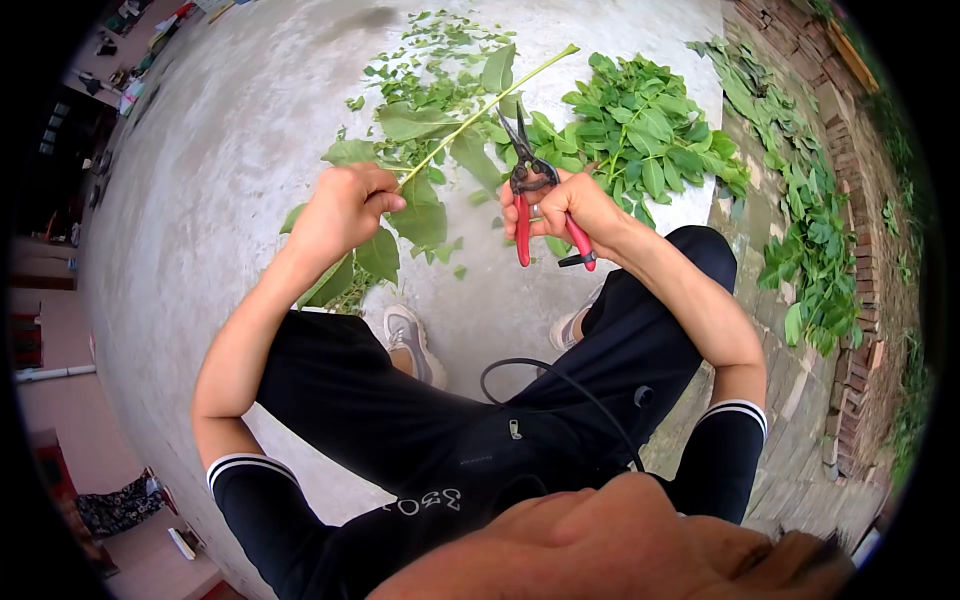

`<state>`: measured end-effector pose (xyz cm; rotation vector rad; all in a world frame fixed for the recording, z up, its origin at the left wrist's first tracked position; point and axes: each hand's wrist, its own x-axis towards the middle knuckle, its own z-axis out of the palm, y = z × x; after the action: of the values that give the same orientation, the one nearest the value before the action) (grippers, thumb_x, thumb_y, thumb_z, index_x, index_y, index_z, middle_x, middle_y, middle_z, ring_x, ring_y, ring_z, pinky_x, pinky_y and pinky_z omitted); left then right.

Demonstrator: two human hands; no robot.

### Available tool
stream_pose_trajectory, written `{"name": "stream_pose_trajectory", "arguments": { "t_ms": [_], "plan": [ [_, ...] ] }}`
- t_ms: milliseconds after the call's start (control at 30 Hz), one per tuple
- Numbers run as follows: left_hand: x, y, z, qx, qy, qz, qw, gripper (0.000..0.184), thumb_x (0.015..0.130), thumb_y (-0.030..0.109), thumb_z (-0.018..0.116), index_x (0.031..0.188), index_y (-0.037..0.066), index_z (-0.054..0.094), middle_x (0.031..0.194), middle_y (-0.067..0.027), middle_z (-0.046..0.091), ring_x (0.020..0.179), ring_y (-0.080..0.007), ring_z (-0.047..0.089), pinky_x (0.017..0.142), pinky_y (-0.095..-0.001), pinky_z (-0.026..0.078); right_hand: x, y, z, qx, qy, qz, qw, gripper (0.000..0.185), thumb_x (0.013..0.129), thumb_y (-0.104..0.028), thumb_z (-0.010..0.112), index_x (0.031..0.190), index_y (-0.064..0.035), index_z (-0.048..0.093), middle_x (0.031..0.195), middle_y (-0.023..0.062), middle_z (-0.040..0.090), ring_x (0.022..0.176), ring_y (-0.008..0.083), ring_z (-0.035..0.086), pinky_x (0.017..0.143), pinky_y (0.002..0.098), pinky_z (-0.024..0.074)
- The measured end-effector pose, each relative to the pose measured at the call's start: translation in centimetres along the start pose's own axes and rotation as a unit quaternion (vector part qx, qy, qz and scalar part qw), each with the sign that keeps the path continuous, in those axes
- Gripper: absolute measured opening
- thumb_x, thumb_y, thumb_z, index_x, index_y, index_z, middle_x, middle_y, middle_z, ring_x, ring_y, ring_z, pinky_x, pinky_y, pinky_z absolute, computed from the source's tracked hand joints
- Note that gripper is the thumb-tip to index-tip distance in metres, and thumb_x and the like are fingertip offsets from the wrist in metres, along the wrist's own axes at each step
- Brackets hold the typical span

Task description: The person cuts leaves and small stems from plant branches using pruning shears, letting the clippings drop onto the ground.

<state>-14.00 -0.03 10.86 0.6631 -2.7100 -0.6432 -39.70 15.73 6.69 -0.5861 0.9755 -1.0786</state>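
A leafy green branch (450, 138) is pinched in my left hand (352, 207), its bare stem end pointing up and right. Large leaves hang around and below that hand. My right hand (575, 208) is wrapped round red-handled pruning shears (524, 180). Their dark blades point up, slightly parted, just right of the branch and not visibly closed on it. Beyond the shears lies a heap of leafy cuttings (655, 130) on the concrete floor. Small loose leaves (425, 80) are scattered behind the branch.
More leafy branches (810, 240) lie along the right, beside a row of bricks (858, 350). My shoes (408, 338) stand on the concrete (200, 170) below my hands. A black cable (560, 372) loops over my lap. Household items line the wall at far left.
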Motion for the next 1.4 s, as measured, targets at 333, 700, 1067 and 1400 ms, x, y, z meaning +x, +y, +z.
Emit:
{"name": "stream_pose_trajectory", "arguments": {
  "t_ms": [333, 700, 1067, 1400],
  "plan": [
    [0.3, 0.9, 0.6, -0.014, -0.025, 0.015, 0.999, 0.009, 0.079, 0.003, 0.073, 0.085, -0.001, 0.068, 0.078, -0.0151, 0.063, 0.071, -0.0333, 0.061, 0.064, -0.0390, 0.048, 0.4, -0.3, 0.2, 0.112, -0.045, 0.004, 0.993, 0.047, 0.056, 0.004, 0.044, 0.102, 0.0075, 0.052, 0.089, 0.0159, 0.053, 0.088, 0.0310, 0.057, 0.090, 0.0473, 0.0497],
    [0.3, 0.2, 1.1, -0.003, -0.007, 0.026, 1.000, 0.008, 0.080, 0.001, 0.072, 0.086, -0.001, 0.067, 0.079, -0.0155, 0.064, 0.072, -0.0341, 0.062, 0.064, -0.0397, 0.048, 0.3, -0.1, -1.1, 0.134, 0.025, 0.086, 0.987, 0.035, 0.054, 0.004, 0.047, 0.088, -0.0019, 0.047, 0.069, 0.0037, 0.039, 0.057, 0.0150, 0.039, 0.063, 0.0364, 0.0412],
    [0.2, -2.4, -1.5, 0.255, 0.119, 0.002, 0.960, 0.018, 0.075, -0.007, 0.060, 0.087, 0.003, 0.069, 0.086, -0.0112, 0.061, 0.074, -0.0332, 0.063, 0.065, -0.0435, 0.049, -1.1, -0.8, -2.8, -0.352, 0.131, -0.038, 0.926, 0.032, 0.057, 0.005, 0.052, 0.089, 0.0007, 0.055, 0.076, 0.0049, 0.056, 0.067, 0.0153, 0.052, 0.052, 0.0284, 0.0403],
    [-0.6, -1.1, -1.0, 0.348, 0.088, 0.057, 0.932, 0.020, 0.074, -0.006, 0.059, 0.090, 0.002, 0.067, 0.084, -0.0123, 0.054, 0.077, -0.0306, 0.062, 0.065, -0.0435, 0.050, -1.9, -1.0, -3.3, -0.403, 0.161, 0.014, 0.901, 0.035, 0.054, 0.000, 0.054, 0.088, 0.0035, 0.054, 0.071, 0.0076, 0.051, 0.058, 0.0177, 0.047, 0.050, 0.0320, 0.0377]
  ]
}}
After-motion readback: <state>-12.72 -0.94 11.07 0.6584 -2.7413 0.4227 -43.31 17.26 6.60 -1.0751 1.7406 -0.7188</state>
